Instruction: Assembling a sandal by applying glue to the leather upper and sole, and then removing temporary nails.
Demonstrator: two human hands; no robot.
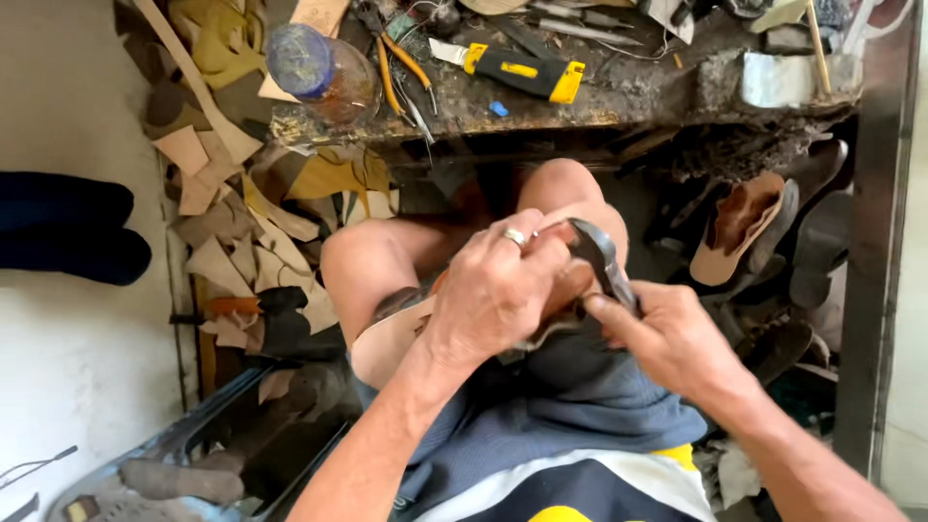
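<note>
I am seated with a tan leather shoe sole (387, 338) resting across my lap. My left hand (498, 290), a ring on one finger, clamps the sole's upper part against my knee. My right hand (667, 333) grips a dark metal pincer tool (599, 256) whose curved head touches the sole's edge just past my left fingers. Part of the sole is hidden under my left hand.
A dirty workbench (628, 92) ahead carries a yellow-and-black utility knife (522, 70), orange-handled pliers (401, 58), a plastic jar (319, 68) and a tape roll (783, 77). Leather scraps (232, 232) pile up on the left. Worn sandals (744, 227) lie on the right.
</note>
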